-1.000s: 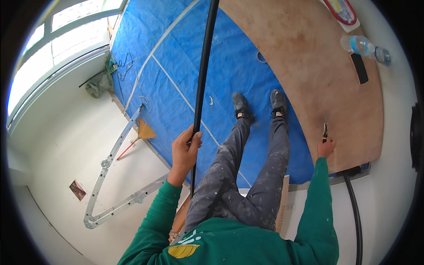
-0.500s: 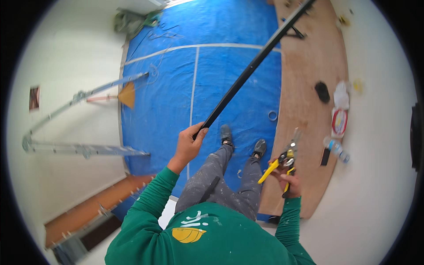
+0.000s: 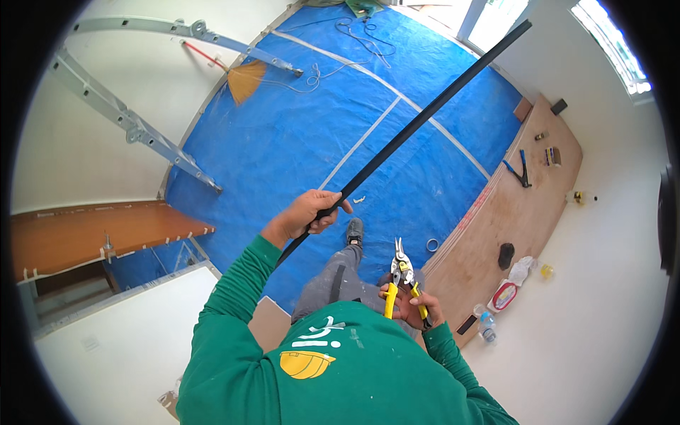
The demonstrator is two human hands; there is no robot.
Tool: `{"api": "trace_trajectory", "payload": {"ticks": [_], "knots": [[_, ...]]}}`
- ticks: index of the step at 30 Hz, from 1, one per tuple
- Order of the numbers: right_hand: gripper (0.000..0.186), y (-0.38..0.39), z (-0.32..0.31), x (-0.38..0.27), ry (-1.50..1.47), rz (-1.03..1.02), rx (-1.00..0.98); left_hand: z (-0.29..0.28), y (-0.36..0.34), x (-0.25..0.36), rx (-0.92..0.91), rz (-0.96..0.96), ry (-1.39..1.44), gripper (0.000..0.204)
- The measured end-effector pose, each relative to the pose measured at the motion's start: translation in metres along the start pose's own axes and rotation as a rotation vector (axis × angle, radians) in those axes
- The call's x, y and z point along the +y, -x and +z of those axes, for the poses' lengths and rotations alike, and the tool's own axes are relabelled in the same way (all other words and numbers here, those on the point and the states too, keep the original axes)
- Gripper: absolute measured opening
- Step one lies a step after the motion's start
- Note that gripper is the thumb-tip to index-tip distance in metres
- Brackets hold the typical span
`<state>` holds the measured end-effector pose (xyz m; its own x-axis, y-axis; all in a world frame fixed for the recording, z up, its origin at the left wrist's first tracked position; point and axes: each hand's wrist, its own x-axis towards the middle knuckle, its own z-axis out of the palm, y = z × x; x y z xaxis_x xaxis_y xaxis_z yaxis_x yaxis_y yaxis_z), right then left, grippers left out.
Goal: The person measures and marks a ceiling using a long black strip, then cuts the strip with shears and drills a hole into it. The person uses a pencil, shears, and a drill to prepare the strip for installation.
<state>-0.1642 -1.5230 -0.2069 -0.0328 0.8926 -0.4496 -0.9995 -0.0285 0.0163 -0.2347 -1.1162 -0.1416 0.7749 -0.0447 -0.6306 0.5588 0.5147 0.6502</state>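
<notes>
Left hand [image 3: 312, 214]: grip clenched round a black bar [image 3: 425, 117] slanting over blue sheeting [image 3: 276, 149]; its lower end is hidden behind the green sleeve [image 3: 244, 290]. Right hand [image 3: 419, 309]: grip around yellow-handled snips [image 3: 402, 266], near the left edge of the plywood stack [image 3: 489, 223]; palm partly hidden by the handles. Dark lump [image 3: 506, 256] toward the stack's right edge, hard to identify; red-and-white packet [image 3: 503, 297] and bottle [image 3: 485, 322] along that edge. Ladder [image 3: 131, 127] cut off at left.
</notes>
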Motion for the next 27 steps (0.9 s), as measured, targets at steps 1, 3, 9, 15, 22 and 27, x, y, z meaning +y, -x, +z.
{"api": "trace_trajectory", "payload": {"ticks": [1,3,9,15,22,27], "knots": [[0.091,-0.006,0.009,-0.003,-0.008,0.003,-0.008,-0.009,0.004,-0.001,0.052,0.02,-0.027,0.044],[0.095,-0.017,0.032,-0.015,0.011,0.025,-0.008,-0.024,0.008,0.0,0.154,0.07,-0.082,0.043],[0.088,-0.05,0.102,-0.092,0.642,0.051,0.088,-0.027,0.012,0.016,0.615,0.362,-0.676,0.027],[0.083,-0.075,0.161,-0.164,1.548,-0.058,0.227,0.021,0.008,0.059,0.983,0.774,-1.124,0.017],[0.086,-0.08,0.186,-0.202,1.83,-0.109,0.236,0.054,-0.001,0.088,1.145,0.743,-1.342,0.022],[0.085,-0.083,0.192,-0.221,1.858,-0.145,0.158,0.062,-0.014,0.091,1.24,0.766,-1.339,0.024]]}}
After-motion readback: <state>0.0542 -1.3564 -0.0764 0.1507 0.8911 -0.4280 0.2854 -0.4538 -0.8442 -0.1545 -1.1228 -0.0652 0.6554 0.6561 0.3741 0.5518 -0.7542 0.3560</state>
